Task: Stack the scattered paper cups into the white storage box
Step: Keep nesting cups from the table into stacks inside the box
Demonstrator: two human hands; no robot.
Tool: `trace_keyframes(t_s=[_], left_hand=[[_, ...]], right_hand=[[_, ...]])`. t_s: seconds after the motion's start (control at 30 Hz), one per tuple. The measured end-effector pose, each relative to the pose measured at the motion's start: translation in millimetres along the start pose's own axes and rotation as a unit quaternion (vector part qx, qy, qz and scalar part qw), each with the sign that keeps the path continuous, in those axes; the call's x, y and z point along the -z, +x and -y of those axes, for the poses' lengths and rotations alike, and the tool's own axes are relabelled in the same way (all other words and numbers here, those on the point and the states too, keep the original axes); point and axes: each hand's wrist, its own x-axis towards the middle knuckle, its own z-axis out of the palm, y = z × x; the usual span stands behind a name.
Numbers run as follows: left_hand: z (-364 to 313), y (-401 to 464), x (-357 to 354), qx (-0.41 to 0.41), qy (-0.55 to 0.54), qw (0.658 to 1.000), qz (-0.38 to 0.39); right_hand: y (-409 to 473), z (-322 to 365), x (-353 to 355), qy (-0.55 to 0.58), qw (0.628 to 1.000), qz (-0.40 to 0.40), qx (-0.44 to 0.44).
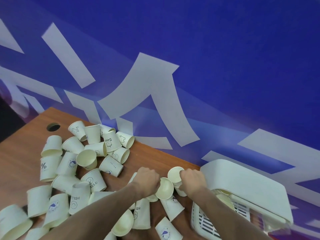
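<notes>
Cups (90, 160) litter our bench (20, 135) lower left; our left hand (147, 181) and right hand (192, 181) each curl fingers round one (box (245, 184) lower right).

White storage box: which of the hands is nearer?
Right. The right hand grips a cup just beside the white storage box; the left hand holds another cup farther left.

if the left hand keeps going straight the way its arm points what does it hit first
Probably the cup in the right hand. The left hand holds its own cup, whose open mouth already sits beside that one. Depth between them is unclear.
</notes>
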Motion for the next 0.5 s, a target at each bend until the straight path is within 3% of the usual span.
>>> trace_keyframes(t_s=[0.5], left_hand=[[-18, -30, 42, 0.056, -0.026, 0.997, -0.039]], right_hand=[[-52, -11, 20, 0.04, 0.994, -0.105, -0.014]])
